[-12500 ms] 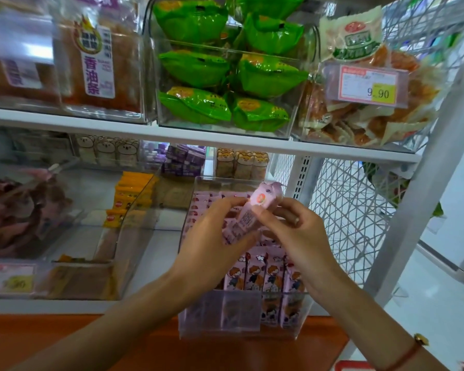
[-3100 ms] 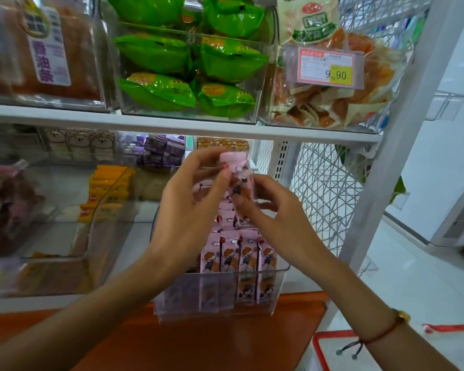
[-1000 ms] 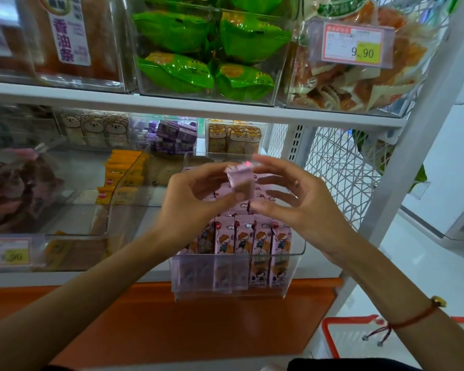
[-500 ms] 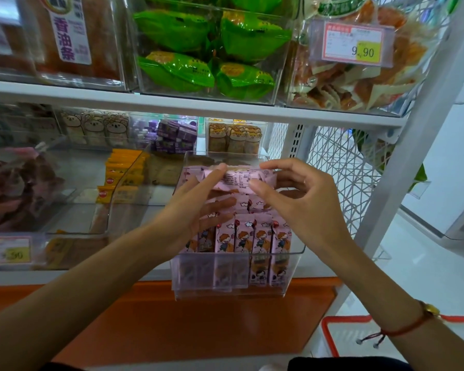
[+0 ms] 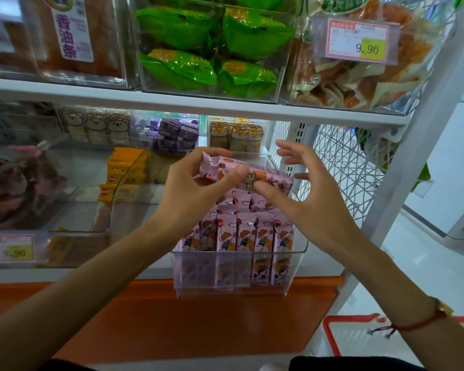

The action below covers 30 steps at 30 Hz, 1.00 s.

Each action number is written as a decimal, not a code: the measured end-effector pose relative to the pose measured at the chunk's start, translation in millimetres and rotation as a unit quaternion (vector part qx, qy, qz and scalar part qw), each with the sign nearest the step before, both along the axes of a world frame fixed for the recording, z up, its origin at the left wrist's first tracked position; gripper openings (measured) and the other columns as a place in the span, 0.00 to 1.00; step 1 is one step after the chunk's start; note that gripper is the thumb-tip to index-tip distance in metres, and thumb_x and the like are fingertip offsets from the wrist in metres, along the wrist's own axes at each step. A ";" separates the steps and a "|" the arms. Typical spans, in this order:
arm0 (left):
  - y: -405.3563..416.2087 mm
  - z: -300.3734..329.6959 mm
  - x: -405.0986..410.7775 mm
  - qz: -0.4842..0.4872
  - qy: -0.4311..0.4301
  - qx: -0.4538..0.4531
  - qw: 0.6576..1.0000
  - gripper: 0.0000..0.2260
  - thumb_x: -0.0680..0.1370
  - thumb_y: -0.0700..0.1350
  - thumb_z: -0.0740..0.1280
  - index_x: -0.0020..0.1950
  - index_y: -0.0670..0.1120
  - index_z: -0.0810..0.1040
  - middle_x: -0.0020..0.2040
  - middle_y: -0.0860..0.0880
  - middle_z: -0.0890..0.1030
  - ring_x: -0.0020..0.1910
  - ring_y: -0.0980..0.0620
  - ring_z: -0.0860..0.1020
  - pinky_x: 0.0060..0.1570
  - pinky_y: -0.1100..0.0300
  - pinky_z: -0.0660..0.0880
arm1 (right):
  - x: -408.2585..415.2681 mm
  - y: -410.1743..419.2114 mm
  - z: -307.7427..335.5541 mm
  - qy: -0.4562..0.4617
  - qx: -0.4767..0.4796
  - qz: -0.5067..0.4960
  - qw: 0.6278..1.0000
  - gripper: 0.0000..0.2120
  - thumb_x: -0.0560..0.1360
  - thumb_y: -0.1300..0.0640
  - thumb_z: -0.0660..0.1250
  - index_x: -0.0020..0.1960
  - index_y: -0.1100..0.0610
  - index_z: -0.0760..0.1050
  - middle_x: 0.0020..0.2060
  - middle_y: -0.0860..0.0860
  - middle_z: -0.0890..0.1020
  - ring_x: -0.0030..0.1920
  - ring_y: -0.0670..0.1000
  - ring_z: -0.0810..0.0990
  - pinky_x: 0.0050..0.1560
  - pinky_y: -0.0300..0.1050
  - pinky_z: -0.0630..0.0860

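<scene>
Two risks are judged likely from here. At the left, the pink foil snack packet is held flat, crosswise, above the clear plastic bin, and it is pinched only by its crumpled left end. Should that pinch be loosened before the packet is turned on end, it could be dropped flat across the upright pink packets instead of being slotted among them. Further right, those rows are seen to be tightly packed, so a packet forced down could be creased or its neighbours knocked out of line. The bin also appears to overhang the front edge of the white shelf. A hard press at its front might therefore tip it towards the red-rimmed basket on the floor.

The left forearm is brought in from the lower left. The left hand is closed round the packet's left end, with the fingers curled over the top and the thumb laid on the near face. The right forearm, with a red cord bracelet at the wrist, is brought in from the lower right. The right hand is held open, its fingers spread and lifted clear, and only the thumb tip is set against the packet's right half.
</scene>
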<state>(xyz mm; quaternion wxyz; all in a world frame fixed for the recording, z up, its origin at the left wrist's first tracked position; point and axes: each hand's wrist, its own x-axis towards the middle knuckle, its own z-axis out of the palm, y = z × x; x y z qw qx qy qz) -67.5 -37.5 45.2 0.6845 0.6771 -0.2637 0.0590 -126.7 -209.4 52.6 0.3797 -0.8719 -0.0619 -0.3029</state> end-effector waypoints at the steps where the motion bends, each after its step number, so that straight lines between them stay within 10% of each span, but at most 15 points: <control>1: -1.5 0.3 -2.5 0.004 -0.017 0.009 1.000 0.17 0.68 0.52 0.71 0.55 0.51 0.77 0.44 0.50 0.84 0.40 0.57 0.83 0.35 0.69 0.77 | 0.3 0.2 -1.5 -0.015 -0.026 0.011 1.000 0.25 0.70 0.44 0.69 0.65 0.45 0.69 0.59 0.44 0.75 0.59 0.40 0.72 0.58 0.35 0.67; 8: -6.6 -1.7 -8.9 -0.003 -0.053 0.030 0.998 0.17 0.73 0.47 0.69 0.60 0.54 0.71 0.54 0.56 0.80 0.48 0.60 0.82 0.41 0.70 0.77 | 4.5 -12.5 -8.0 -0.028 -0.023 0.031 0.999 0.13 0.73 0.49 0.68 0.58 0.45 0.74 0.55 0.43 0.78 0.56 0.39 0.75 0.59 0.36 0.71; 13: -13.9 1.3 -1.3 0.056 -0.082 0.007 0.995 0.13 0.72 0.50 0.68 0.54 0.50 0.75 0.46 0.56 0.82 0.46 0.60 0.82 0.43 0.66 0.78 | 2.2 -36.8 -16.3 0.059 0.000 -0.066 0.996 0.32 0.69 0.41 0.69 0.70 0.47 0.63 0.61 0.44 0.72 0.57 0.43 0.73 0.54 0.39 0.70; 23: -52.4 -6.1 35.0 0.051 -0.197 0.314 0.927 0.23 0.73 0.57 0.69 0.67 0.55 0.72 0.54 0.63 0.74 0.40 0.72 0.72 0.38 0.71 0.72 | -5.2 -53.8 -38.3 0.165 -0.027 -0.027 0.986 0.17 0.79 0.53 0.62 0.67 0.51 0.68 0.49 0.42 0.78 0.43 0.39 0.80 0.38 0.29 0.73; 30: -90.8 -5.0 60.9 -0.003 -0.257 0.446 0.857 0.21 0.70 0.53 0.75 0.59 0.50 0.75 0.57 0.51 0.79 0.45 0.57 0.77 0.40 0.66 0.73 | -6.5 -59.4 -41.5 0.156 -0.015 -0.007 0.988 0.19 0.78 0.51 0.64 0.67 0.46 0.67 0.47 0.37 0.78 0.41 0.37 0.80 0.39 0.29 0.75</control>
